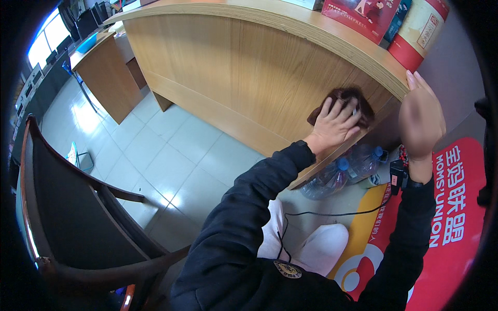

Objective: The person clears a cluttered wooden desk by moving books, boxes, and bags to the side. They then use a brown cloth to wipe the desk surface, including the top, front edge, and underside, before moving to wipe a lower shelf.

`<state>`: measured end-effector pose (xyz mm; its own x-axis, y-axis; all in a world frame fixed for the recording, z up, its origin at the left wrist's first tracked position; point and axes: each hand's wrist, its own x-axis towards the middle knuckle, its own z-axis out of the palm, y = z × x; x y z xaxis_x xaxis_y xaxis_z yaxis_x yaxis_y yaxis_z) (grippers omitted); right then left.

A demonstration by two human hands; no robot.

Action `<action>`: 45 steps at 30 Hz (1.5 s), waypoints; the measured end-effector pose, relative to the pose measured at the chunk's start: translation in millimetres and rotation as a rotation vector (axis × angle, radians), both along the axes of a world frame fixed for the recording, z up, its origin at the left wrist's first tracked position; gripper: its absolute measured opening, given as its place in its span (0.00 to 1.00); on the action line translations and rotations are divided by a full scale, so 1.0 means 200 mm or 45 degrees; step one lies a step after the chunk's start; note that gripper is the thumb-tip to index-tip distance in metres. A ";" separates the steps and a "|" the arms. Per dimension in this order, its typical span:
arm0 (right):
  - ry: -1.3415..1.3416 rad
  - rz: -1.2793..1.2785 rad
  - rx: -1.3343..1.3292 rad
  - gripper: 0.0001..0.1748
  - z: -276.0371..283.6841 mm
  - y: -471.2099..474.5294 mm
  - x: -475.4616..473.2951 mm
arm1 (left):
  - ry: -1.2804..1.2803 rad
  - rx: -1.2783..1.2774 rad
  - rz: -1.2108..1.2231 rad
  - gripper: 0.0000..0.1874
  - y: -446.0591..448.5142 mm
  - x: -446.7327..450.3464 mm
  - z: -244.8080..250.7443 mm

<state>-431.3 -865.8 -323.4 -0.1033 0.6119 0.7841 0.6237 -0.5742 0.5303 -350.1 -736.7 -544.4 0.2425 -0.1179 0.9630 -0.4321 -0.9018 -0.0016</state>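
Note:
My left hand (335,123) lies with spread fingers against a dark brown, fluffy cloth or brush-like thing (362,102), which touches the wooden front panel (233,74) of the desk. Whether the fingers grip it or only press it, I cannot tell. At the right end of the desk, my right hand (422,116) is raised, its fingertips at the edge of the desktop (383,64). The right hand is partly blurred, and nothing shows in it. A black device on a cable sits at the right wrist.
Boxes (360,17) and a red and cream canister (419,35) stand on the desktop. Large plastic bottles (327,180) lie below the panel's lower edge. A red banner (447,217) is at the right, a dark chair (78,202) at the left. Another wooden desk (105,77) stands farther off.

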 end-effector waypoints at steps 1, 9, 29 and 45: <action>-0.009 0.005 0.007 0.15 -0.01 -0.01 0.01 | -0.016 0.128 -0.021 0.23 0.01 0.00 -0.03; 0.212 -0.233 0.257 0.28 -0.61 -0.07 0.08 | -0.092 0.551 -0.167 0.16 0.37 -0.07 -0.30; -0.063 -0.496 -0.326 0.32 -0.47 0.06 0.44 | -0.016 -0.658 0.103 0.21 0.39 0.14 -0.19; 0.019 -0.500 -0.368 0.32 -0.45 0.07 0.43 | 0.165 0.669 -0.119 0.26 0.45 0.04 -0.74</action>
